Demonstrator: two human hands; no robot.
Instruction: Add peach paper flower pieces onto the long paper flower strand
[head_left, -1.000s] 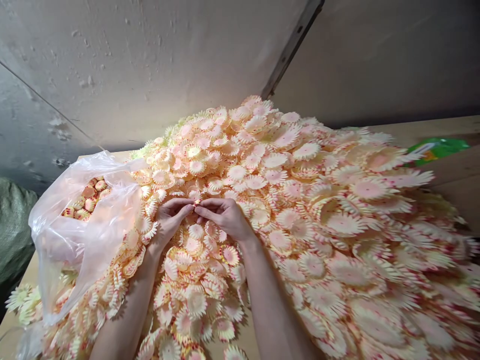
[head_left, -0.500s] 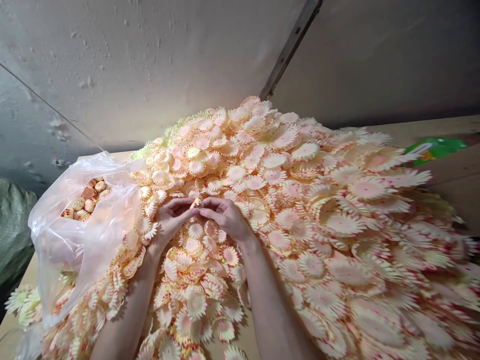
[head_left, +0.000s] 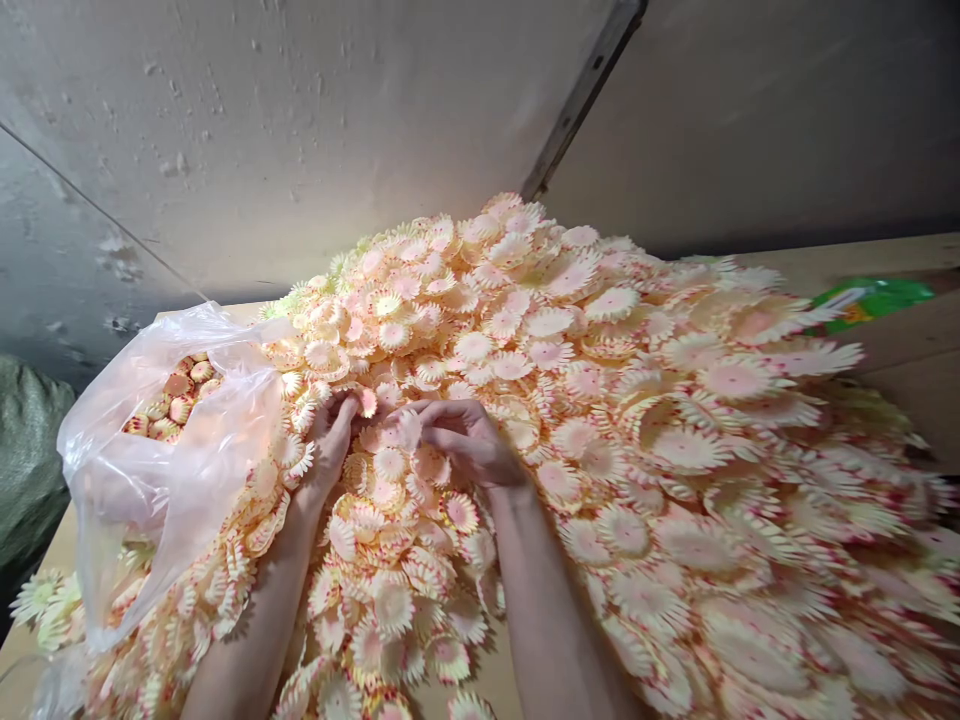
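Observation:
My left hand [head_left: 334,432] is closed, thumb and fingers pinched on a small cupped flower piece [head_left: 367,402] with a pink middle and a yellowish edge. To its right, my right hand [head_left: 466,438] has its fingertips together on a pale pink fringed petal disc [head_left: 408,428]. Both hands are low over a heap of similar fringed petal discs [head_left: 551,354], cream and pink with red-speckled edges, like parts of artificial flowers. More discs lie between my forearms.
On the left, a clear plastic bag [head_left: 210,470] holds several small rolled flower pieces [head_left: 180,408]. A green packet [head_left: 877,300] lies at the right back. A grey wall [head_left: 337,130] rises behind the tabletop [head_left: 810,262], and a dark green sack [head_left: 30,460] stands at the far left.
My hands have moved apart from where their fingertips met. The small cupped piece has gone left with my left hand, while a pale disc now shows at my right fingertips.

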